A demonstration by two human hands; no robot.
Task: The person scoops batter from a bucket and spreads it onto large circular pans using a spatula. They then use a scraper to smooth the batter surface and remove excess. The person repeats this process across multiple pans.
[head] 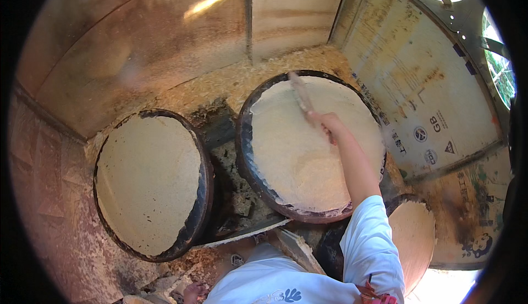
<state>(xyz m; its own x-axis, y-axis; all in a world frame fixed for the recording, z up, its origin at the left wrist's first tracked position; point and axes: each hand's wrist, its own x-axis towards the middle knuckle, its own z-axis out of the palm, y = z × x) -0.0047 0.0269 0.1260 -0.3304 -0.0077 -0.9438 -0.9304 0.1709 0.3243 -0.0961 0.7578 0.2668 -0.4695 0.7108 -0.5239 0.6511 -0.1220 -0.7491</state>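
Note:
A large round griddle [246, 168] with a dark rim lies before me, coated with a thin, pale sheet of batter [313, 172]. My right hand [328, 124] reaches out over it, closed around a blurred, flat wooden stick [300, 91]. The stick points towards the far rim, and I cannot tell whether it touches the batter. At the bottom edge, my left hand [194, 293] is partly cut off beside broken, pale pieces [165, 289]. Whether it holds anything does not show.
A second dark-rimmed griddle [205, 196] with a pale sheet [148, 184] stands at left. Part of a third pale round [412, 234] shows at right. Boards [416, 89], some bearing writing, enclose the space. A pale slab [299, 248] leans near my body.

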